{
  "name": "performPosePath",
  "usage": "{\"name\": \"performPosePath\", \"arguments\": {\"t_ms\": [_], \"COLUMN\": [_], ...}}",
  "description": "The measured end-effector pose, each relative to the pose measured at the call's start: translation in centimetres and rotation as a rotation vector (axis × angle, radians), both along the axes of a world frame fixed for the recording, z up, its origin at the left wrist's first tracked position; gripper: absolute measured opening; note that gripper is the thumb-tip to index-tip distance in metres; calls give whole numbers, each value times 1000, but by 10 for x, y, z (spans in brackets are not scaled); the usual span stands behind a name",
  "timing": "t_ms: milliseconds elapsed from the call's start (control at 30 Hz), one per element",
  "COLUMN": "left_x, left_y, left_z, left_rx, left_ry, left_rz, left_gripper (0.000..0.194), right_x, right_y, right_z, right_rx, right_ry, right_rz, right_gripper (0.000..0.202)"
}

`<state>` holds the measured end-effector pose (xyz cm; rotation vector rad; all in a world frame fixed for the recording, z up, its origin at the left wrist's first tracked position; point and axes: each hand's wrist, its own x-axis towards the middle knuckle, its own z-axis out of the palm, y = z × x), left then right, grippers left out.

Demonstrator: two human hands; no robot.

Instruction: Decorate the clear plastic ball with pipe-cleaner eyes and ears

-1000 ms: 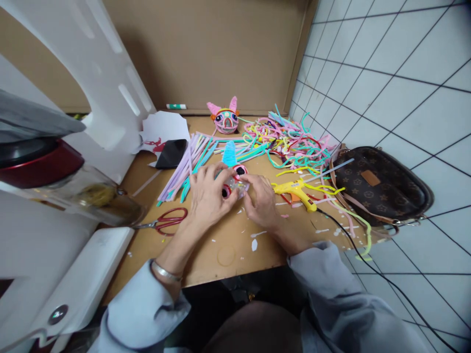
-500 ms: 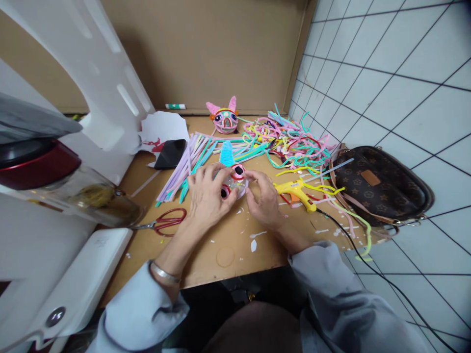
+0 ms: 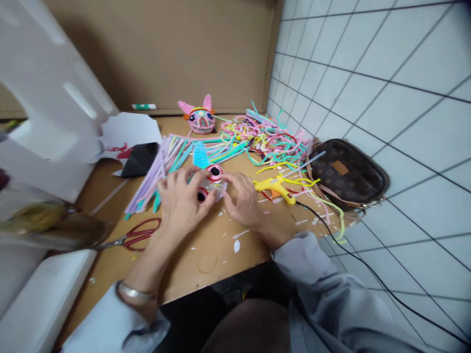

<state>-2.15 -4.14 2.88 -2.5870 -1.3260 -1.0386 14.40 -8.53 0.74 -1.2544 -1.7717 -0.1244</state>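
A small clear craft piece [image 3: 212,185] with two black, pink and red ringed eyes is held between my hands over the brown table. My left hand [image 3: 182,196] wraps its left side, with thumb and fingers closed on it. At its right edge, my right hand [image 3: 242,202] pinches it between thumb and fingertips. A light-blue fuzzy piece [image 3: 200,155] rises just behind it. Part of the clear piece is hidden by my fingers. To the right of my right hand lies a yellow glue gun [image 3: 275,186].
Purple and teal pipe cleaners [image 3: 162,164] and a tangled pile [image 3: 265,137] lie behind. A pink-eared figure [image 3: 201,120] stands at the back. Red-handled scissors [image 3: 142,234], a dark phone [image 3: 140,160] and a jar [image 3: 55,225] are left; a brown bag [image 3: 348,171] is right.
The camera view has turned, so the table and everything on it appear farther left. Both hands keep nearly the same hold on the clear craft piece.
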Motion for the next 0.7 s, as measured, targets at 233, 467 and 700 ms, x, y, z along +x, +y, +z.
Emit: {"name": "performPosePath", "arguments": {"t_ms": [233, 467, 700], "left_x": [-1, -1, -3], "left_y": [0, -4, 1], "left_z": [3, 2, -6], "left_rx": [6, 49, 69], "left_ry": [-11, 16, -76], "left_rz": [29, 87, 66], "left_gripper": [33, 35, 30], "right_x": [63, 111, 100], "right_y": [-56, -56, -44], "right_z": [-4, 8, 19], "right_rx": [-28, -625, -804], "right_ry": [-321, -555, -451], "right_rz": [-478, -791, -779], "right_gripper": [25, 44, 55]}}
